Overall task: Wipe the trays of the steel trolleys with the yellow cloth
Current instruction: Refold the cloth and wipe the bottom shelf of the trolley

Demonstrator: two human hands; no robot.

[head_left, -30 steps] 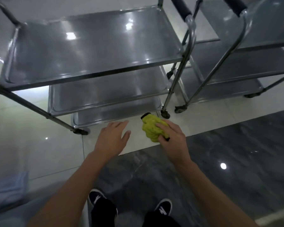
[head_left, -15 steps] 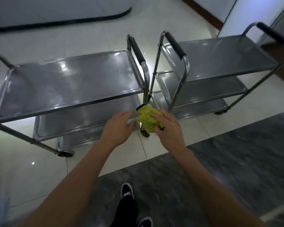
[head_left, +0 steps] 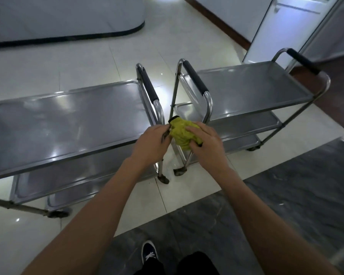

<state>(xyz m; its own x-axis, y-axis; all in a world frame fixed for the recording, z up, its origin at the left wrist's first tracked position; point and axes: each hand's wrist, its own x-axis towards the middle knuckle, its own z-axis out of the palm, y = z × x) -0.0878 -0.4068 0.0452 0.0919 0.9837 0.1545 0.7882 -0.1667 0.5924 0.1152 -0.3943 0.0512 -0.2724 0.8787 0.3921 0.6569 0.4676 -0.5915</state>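
Observation:
A crumpled yellow cloth [head_left: 180, 132] with a black edge hangs in the air between two steel trolleys. My right hand [head_left: 208, 143] grips the cloth from the right, fingers curled over it. My left hand [head_left: 151, 144] pinches the cloth's left edge. The left trolley's top tray [head_left: 58, 126] spreads out to the left of my hands. The right trolley's top tray [head_left: 246, 88] lies farther back on the right. Each trolley has lower trays under the top one.
Black-padded handles [head_left: 149, 86] of both trolleys stand close together just behind my hands. A curved white counter [head_left: 68, 18] is at the back left and a glass door [head_left: 282, 26] at the back right. My shoe [head_left: 149, 255] stands on dark marble floor.
The view has pulled back and up from the trolleys. Both hands rose, and my left hand moved in from beside the cloth to pinch its left edge.

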